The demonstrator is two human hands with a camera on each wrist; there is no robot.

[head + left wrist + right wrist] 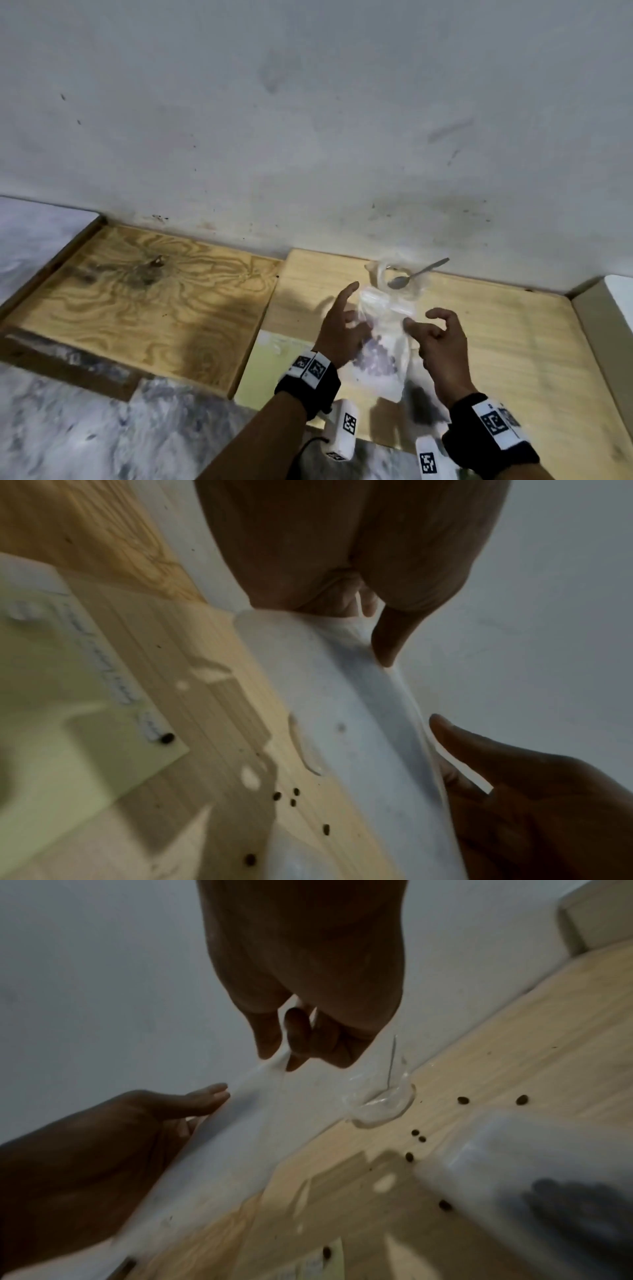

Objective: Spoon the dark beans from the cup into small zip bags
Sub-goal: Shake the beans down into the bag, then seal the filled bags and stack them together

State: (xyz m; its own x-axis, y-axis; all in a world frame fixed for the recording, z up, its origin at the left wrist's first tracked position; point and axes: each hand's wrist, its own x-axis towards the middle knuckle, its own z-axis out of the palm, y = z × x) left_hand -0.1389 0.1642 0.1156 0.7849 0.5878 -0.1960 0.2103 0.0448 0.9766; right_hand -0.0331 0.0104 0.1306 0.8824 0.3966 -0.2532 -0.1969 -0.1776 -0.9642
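A small clear zip bag (380,339) hangs in the air over the pale wooden table (513,342), with dark beans (376,358) pooled in its lower part. My left hand (356,318) holds the bag's left side near the top, index finger pointing up. My right hand (416,325) pinches the right side of the zip edge with curled fingers (267,1047). In the left wrist view the bag (342,696) stretches between both hands. Behind the bag stands the clear cup (380,270) with a metal spoon (421,270) leaning in it; the cup (380,1107) looks nearly empty.
Several loose beans (463,1100) lie scattered on the table near the cup. Another bag (514,1164) with dark contents lies near the front edge. A pale green sheet (260,370) lies to the left, a plywood board (137,301) beyond it. The wall is close behind.
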